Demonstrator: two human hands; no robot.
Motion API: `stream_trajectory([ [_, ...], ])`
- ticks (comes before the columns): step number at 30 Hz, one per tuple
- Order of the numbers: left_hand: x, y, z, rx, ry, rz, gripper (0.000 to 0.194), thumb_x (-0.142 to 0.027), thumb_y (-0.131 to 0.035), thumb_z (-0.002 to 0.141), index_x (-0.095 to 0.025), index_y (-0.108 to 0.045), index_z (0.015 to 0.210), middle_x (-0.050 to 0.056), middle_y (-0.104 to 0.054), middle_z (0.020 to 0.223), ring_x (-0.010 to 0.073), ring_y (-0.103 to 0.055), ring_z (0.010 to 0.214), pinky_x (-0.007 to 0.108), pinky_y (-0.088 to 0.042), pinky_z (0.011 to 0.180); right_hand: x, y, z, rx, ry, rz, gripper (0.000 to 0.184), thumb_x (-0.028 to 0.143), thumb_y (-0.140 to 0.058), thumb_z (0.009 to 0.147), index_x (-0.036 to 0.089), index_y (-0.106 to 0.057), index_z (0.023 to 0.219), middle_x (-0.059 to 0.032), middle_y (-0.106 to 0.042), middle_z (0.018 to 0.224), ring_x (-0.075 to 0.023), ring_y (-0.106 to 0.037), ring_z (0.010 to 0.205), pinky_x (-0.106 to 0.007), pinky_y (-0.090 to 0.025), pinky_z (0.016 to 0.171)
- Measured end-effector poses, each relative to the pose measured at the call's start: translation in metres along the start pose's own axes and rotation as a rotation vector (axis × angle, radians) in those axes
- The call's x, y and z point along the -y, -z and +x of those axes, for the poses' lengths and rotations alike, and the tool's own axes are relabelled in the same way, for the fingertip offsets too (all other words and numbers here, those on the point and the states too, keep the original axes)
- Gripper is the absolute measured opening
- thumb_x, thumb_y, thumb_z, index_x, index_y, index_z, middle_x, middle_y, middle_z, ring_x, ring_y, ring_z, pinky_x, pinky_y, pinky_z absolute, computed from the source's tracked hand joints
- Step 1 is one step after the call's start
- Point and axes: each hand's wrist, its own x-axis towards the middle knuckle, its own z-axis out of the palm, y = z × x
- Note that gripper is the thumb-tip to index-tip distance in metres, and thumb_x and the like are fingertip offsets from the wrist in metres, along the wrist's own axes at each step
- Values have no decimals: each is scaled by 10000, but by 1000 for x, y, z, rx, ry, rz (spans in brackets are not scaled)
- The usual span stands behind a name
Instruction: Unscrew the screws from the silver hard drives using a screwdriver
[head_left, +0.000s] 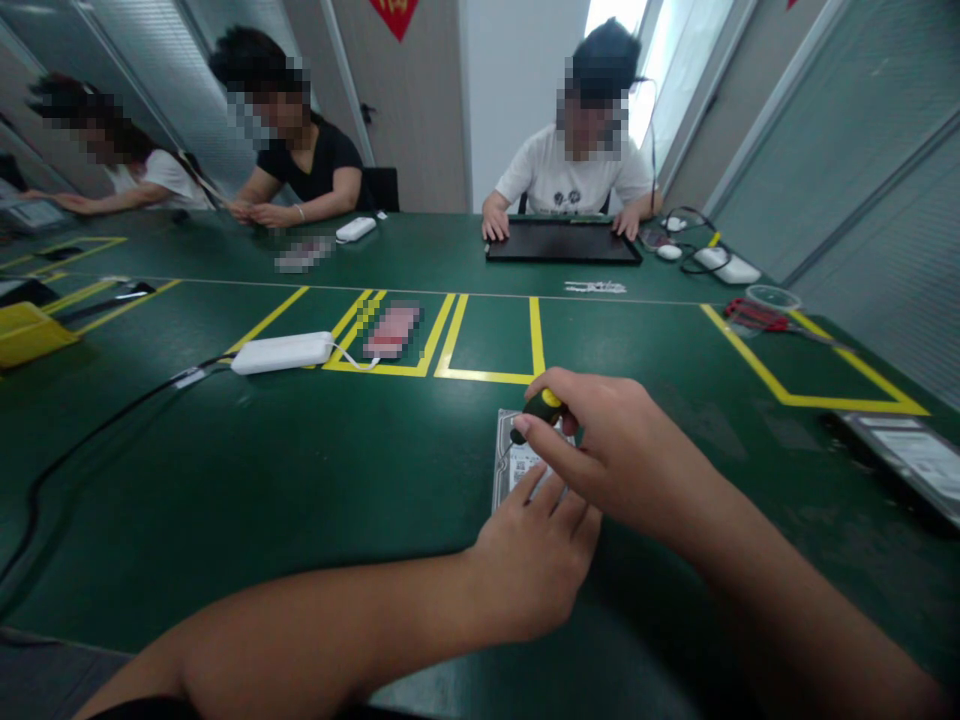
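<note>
A hard drive (506, 462) with a silver casing and white label lies on the green table before me. My left hand (536, 560) is closed on its near part, several fingers pressing on top; the thumb is hidden. Above it, my right hand (600, 430) grips a screwdriver (538, 412) by its dark handle with a yellow end. The thin shaft slants down towards the left side of the drive. Whether the tip sits in a screw is too small to tell. My hands cover much of the drive's right and near sides.
Yellow tape (491, 377) outlines areas on the table (360, 480). A white power strip (281, 352) with a black cable lies left; another hard drive (911, 450) lies right. Red-handled pliers (757, 315) are beyond it. Across sits a person (577, 170) with hands on a black panel (562, 242); others sit left.
</note>
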Motion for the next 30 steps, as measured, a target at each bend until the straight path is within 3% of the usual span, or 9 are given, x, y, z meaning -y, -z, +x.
stream_trajectory([
  [16,0,2,-1,0,-4,11,455,-293,-471,946,-106,-535,1356,172,-471,1471,356,-403,1367,548,-240,1162,-3,-5,1,-111,56,55,263,344,-583,899,173,-614,1097,-31,-649,891,-145,-556,736,-277,-378,686],
  [30,0,2,-1,-13,-6,-8,456,-295,-470,943,-104,-545,1350,164,-478,1472,356,-390,1382,544,-241,1166,-3,-5,2,-116,60,37,228,344,-594,889,184,-611,1050,-11,-640,836,-143,-554,708,-275,-369,657],
])
